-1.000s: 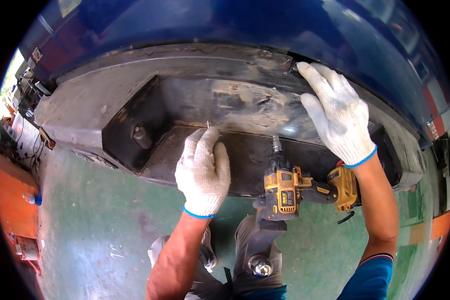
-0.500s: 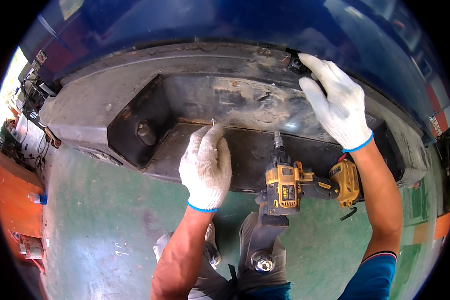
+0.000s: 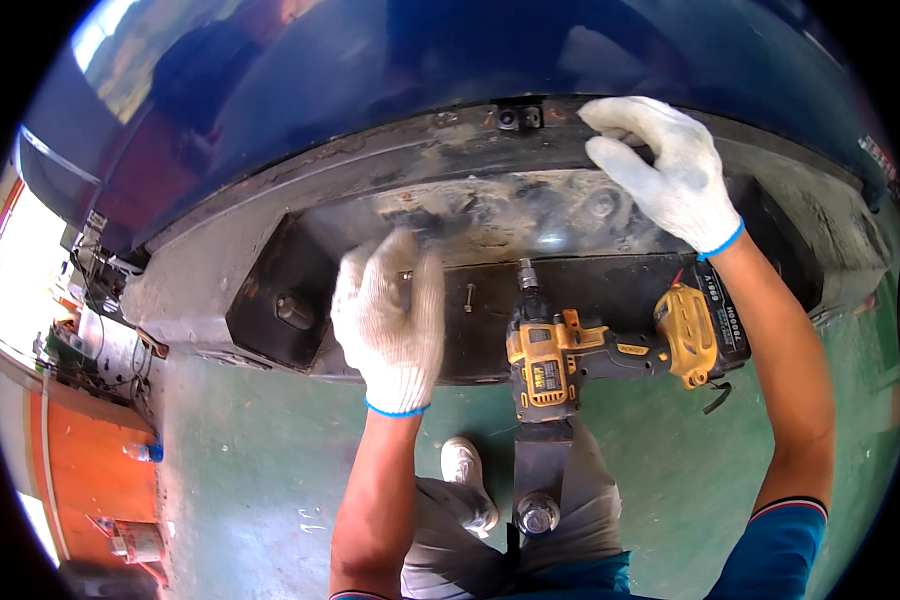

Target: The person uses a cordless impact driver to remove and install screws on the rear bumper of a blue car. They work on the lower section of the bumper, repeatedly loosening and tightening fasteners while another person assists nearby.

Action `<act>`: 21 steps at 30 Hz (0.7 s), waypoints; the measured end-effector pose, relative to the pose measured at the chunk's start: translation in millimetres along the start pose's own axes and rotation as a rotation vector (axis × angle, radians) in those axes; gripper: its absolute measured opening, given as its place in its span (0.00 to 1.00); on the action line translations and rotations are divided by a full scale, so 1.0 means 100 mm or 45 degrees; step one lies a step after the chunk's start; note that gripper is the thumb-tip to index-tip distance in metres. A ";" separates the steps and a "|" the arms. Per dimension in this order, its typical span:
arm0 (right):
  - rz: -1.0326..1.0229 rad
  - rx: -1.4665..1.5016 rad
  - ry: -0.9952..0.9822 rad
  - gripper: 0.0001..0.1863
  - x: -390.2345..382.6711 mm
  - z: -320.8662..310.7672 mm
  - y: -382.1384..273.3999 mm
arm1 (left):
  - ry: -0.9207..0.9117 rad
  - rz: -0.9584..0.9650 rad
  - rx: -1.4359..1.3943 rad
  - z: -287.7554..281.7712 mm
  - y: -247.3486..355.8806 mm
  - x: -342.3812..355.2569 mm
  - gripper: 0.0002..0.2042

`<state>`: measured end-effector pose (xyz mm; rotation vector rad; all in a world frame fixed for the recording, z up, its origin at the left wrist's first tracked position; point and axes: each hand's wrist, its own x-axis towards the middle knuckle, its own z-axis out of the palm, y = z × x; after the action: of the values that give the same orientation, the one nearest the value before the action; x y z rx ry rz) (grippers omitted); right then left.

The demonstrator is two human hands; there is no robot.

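Observation:
My left hand [image 3: 385,325], in a white glove, is over the left part of a dark bumper recess [image 3: 270,290]. Its fingertips are blurred, with a small metal piece [image 3: 407,277] partly visible among them; whether it is held is unclear. A small bolt [image 3: 469,296] lies to its right. My gloved right hand [image 3: 655,170] is at the upper bumper ledge, thumb apart from the curved fingers, nothing visible in it; contact is unclear. A small black fitting [image 3: 518,117] sits left of that hand. A yellow-black power tool with a socket [image 3: 545,360] rests below, between my hands.
A blue glossy vehicle panel [image 3: 440,50] spans the top. The grey bumper [image 3: 185,290] curves across the middle. At left are an orange cabinet [image 3: 100,450], cables and clutter. My legs and a white shoe [image 3: 460,465] show below on the green floor [image 3: 240,430].
The view has shifted. My right hand has moved off the black fitting, which now shows to its left. My left fingers are blurred by motion, and a bolt now shows beside them.

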<state>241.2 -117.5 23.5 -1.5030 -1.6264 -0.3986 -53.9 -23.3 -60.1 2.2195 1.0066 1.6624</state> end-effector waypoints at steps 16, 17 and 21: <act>-0.223 -0.132 0.100 0.16 -0.03 0.05 0.16 | 0.117 0.052 0.333 1.11 0.74 0.84 0.17; -0.218 -0.126 0.096 0.16 -0.03 0.05 0.16 | 0.122 0.057 0.317 1.12 0.76 0.84 0.16; -0.244 -0.131 0.104 0.17 -0.04 0.05 0.18 | 0.205 0.148 0.222 1.18 0.77 0.80 0.12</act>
<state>255.5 -111.8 12.1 -1.3904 -1.7128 -0.6499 95.0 -3.2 0.7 2.3235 1.1209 1.8966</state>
